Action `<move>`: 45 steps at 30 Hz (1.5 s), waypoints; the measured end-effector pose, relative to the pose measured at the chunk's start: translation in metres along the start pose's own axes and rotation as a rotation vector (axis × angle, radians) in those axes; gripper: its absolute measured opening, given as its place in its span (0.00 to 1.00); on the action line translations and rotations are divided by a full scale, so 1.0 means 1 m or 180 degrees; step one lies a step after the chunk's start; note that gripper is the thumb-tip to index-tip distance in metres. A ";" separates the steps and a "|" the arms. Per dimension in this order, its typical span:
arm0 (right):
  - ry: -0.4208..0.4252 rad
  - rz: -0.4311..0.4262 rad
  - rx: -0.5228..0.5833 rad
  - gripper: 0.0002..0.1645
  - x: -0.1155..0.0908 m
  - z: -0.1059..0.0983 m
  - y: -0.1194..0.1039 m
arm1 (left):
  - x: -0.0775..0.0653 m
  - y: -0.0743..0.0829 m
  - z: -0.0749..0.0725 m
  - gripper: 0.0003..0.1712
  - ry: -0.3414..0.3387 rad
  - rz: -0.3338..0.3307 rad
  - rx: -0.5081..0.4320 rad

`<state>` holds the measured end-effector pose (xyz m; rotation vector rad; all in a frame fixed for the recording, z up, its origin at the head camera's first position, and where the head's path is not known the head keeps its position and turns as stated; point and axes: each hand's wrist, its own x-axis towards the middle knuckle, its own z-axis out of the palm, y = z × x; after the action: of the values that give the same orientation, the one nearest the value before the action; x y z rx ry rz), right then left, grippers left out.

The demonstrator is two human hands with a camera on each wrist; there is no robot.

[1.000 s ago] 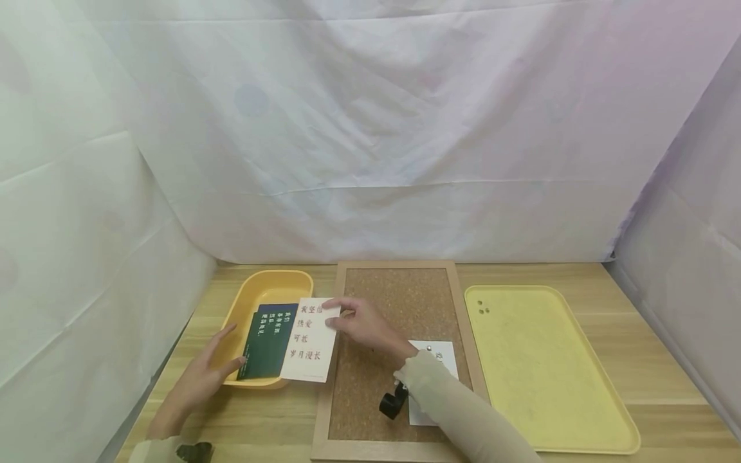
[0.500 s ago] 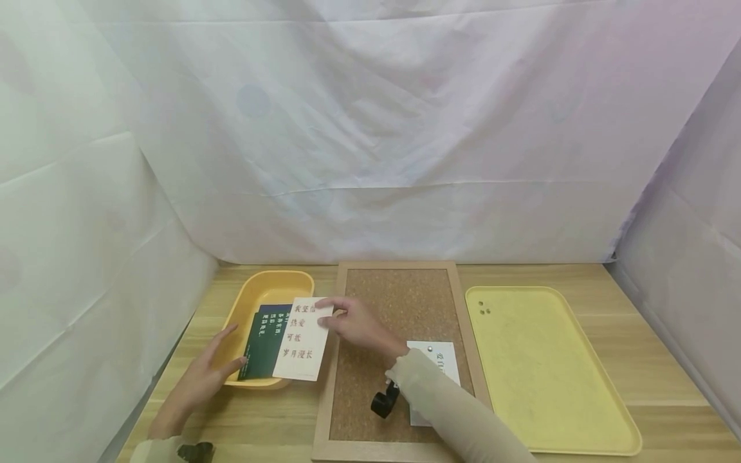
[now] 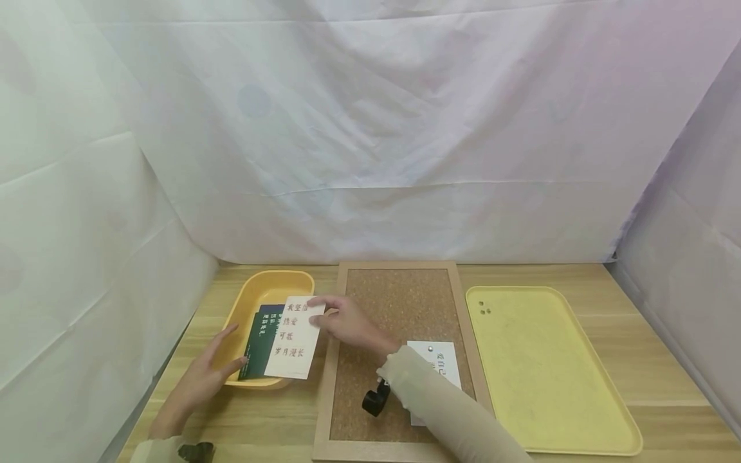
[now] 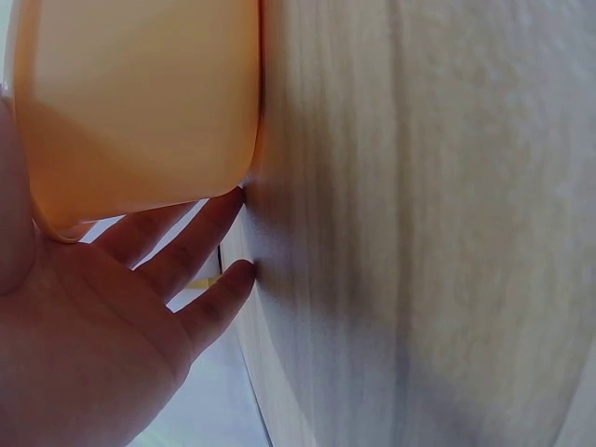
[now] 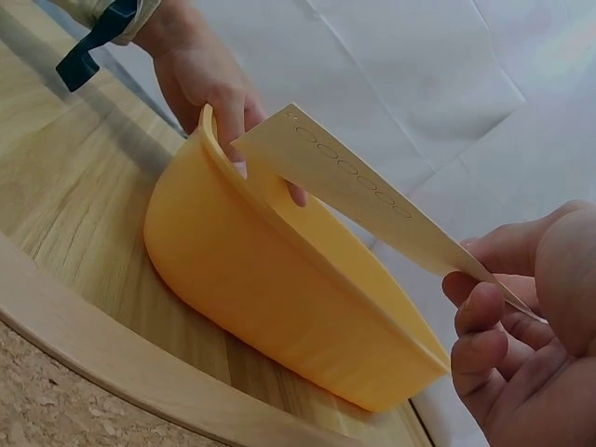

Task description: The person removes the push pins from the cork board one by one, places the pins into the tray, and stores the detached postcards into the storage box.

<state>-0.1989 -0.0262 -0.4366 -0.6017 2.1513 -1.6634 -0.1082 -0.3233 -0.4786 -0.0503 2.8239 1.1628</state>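
My right hand (image 3: 344, 321) pinches a white card (image 3: 295, 344) with red Chinese writing by its upper right edge. The card is held above the right side of a yellow plastic basin (image 3: 278, 276); its pale back, with a row of small ovals, shows in the right wrist view. My left hand (image 3: 199, 373) grips the basin at its near left corner, thumb over the rim and fingers along the outer wall (image 4: 140, 112). A dark green card (image 3: 255, 350) with white writing and a navy card (image 3: 271, 308) lie in the basin, partly covered by the white card.
A wood-framed corkboard (image 3: 399, 296) lies right of the basin. A white card (image 3: 446, 366) with a silver pin is on it, partly under my right sleeve. A yellow tray (image 3: 550, 373) with several small pins (image 3: 483, 312) is at right. White cloth (image 3: 370, 128) encloses the table.
My right hand has moved left with the white card, which now covers more of the green and navy cards. The left hand stays at the basin.
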 end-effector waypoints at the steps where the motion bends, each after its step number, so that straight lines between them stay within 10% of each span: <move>1: 0.0010 -0.0001 -0.0005 0.19 0.001 0.001 0.000 | 0.000 0.000 0.000 0.45 0.0000 0.0000 0.0006; 45: -0.0117 0.0119 -0.0049 0.21 0.027 0.023 -0.012 | -0.001 0.002 -0.001 0.45 -0.0011 0.0009 0.0027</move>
<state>-0.2084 -0.0624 -0.4316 -0.5882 2.1384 -1.6055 -0.1070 -0.3223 -0.4766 -0.0436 2.8266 1.1503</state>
